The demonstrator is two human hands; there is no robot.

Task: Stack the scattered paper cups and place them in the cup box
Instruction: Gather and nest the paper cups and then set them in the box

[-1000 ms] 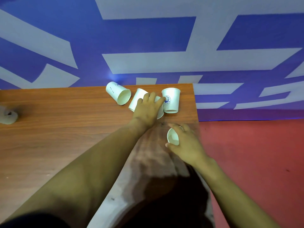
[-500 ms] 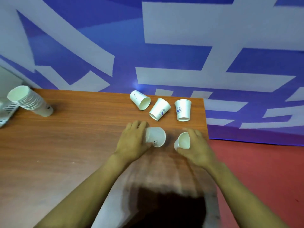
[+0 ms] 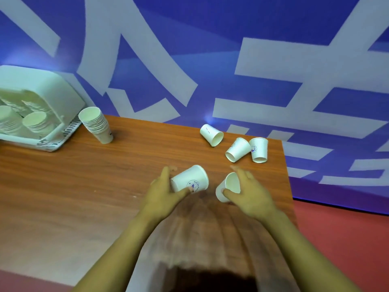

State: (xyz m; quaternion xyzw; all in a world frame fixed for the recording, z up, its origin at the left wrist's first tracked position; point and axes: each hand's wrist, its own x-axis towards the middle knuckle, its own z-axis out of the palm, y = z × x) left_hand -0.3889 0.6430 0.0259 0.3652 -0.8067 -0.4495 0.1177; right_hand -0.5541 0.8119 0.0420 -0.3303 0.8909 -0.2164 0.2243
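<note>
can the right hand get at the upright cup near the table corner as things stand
Probably not yet. The right hand already grips a cup, so it isn't free. The path to the upright cup looks open, with only a tipped cup beside it.

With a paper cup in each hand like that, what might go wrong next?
1. The three loose cups, one lying, one tilted and one upside down, sit near the table's right edge; a stray reach might knock one off.
2. The left hand pinches its cup across the thin wall, so a hard grip could dent it.
3. The right hand holds its cup tilted, so nesting may jam.
</note>
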